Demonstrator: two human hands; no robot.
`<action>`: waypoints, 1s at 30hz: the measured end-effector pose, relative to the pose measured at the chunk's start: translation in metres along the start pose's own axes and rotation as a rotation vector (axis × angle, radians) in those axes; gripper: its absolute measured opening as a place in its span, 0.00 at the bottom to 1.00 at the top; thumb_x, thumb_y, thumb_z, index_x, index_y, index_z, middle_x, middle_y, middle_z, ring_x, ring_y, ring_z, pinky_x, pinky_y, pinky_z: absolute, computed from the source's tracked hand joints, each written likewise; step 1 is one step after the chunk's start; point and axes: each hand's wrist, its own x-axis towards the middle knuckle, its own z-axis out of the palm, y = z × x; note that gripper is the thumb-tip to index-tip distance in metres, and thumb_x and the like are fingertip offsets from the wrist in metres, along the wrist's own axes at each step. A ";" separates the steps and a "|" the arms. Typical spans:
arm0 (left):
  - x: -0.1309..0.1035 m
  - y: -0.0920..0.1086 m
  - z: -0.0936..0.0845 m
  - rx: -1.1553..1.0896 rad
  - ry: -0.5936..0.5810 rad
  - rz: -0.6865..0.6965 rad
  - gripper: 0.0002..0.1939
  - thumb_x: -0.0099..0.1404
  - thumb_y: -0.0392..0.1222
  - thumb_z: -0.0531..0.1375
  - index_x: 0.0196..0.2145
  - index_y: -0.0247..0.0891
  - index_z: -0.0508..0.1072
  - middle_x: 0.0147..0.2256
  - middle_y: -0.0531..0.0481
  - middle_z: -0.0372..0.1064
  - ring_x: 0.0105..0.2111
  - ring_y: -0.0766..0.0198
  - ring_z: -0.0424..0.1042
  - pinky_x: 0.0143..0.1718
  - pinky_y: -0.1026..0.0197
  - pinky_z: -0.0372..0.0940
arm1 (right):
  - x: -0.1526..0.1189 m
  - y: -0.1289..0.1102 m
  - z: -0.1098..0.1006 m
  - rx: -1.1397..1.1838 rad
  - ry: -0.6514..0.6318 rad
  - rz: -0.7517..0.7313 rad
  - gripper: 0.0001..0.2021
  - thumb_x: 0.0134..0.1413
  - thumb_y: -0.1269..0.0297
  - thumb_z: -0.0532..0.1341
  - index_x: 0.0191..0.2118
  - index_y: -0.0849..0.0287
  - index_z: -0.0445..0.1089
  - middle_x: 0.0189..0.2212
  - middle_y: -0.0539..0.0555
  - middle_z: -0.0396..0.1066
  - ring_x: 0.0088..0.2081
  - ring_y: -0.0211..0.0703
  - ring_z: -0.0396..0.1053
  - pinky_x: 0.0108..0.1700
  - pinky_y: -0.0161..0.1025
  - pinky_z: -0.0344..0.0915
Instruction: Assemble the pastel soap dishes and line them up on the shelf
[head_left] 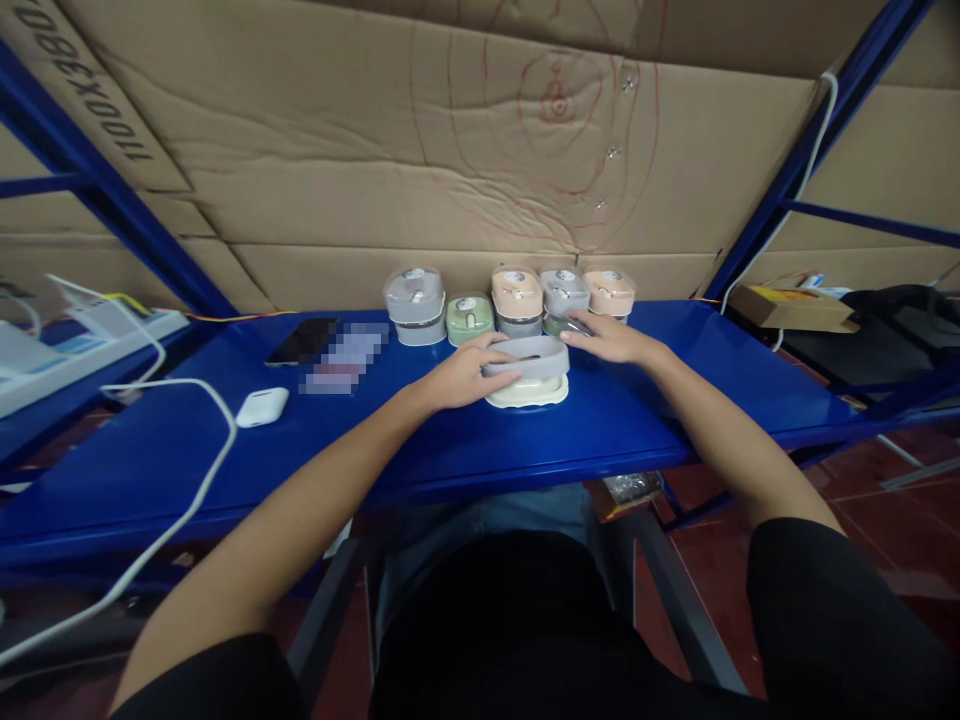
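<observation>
My left hand (pixel 469 373) grips the left end of a grey oval frame (pixel 551 357), thumb in front and fingers behind. Under the frame is a cream base (pixel 529 391) with a wavy rim, on the blue table. My right hand (pixel 606 337) is just behind the frame's right end, fingers spread, its fingertips by a dark green box (pixel 559 325) beneath a grey-lidded box (pixel 564 291). Whether they touch it I cannot tell. Also in the back row are a green box (pixel 470 318), a grey box (pixel 415 297) and peach-lidded boxes (pixel 517 290).
On the blue table (pixel 420 440) at the left lie a white earphone case (pixel 262 407), a dark phone (pixel 302 341) and a blurred-out item (pixel 345 358). A white cable (pixel 217 470) crosses the left side. Cardboard (pixel 337 150) stands behind, between blue posts.
</observation>
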 end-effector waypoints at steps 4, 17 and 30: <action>-0.001 -0.010 -0.022 0.086 0.090 -0.086 0.27 0.78 0.63 0.60 0.51 0.38 0.88 0.64 0.32 0.74 0.63 0.40 0.77 0.70 0.32 0.70 | 0.001 0.005 0.000 0.004 0.012 -0.033 0.40 0.66 0.21 0.59 0.65 0.48 0.76 0.59 0.61 0.83 0.60 0.71 0.80 0.66 0.75 0.74; -0.006 -0.034 -0.035 0.205 -0.039 -0.230 0.28 0.64 0.71 0.67 0.37 0.41 0.84 0.52 0.37 0.79 0.52 0.43 0.80 0.62 0.39 0.73 | 0.004 0.008 0.014 -0.081 -0.056 -0.083 0.44 0.57 0.25 0.70 0.71 0.45 0.74 0.63 0.61 0.80 0.62 0.73 0.79 0.66 0.76 0.75; -0.002 0.014 0.001 0.057 0.068 -0.054 0.22 0.68 0.62 0.71 0.44 0.41 0.82 0.65 0.38 0.70 0.63 0.42 0.76 0.72 0.36 0.68 | 0.003 -0.002 0.006 -0.003 0.216 -0.051 0.48 0.63 0.16 0.53 0.68 0.51 0.74 0.64 0.65 0.79 0.63 0.72 0.77 0.69 0.73 0.70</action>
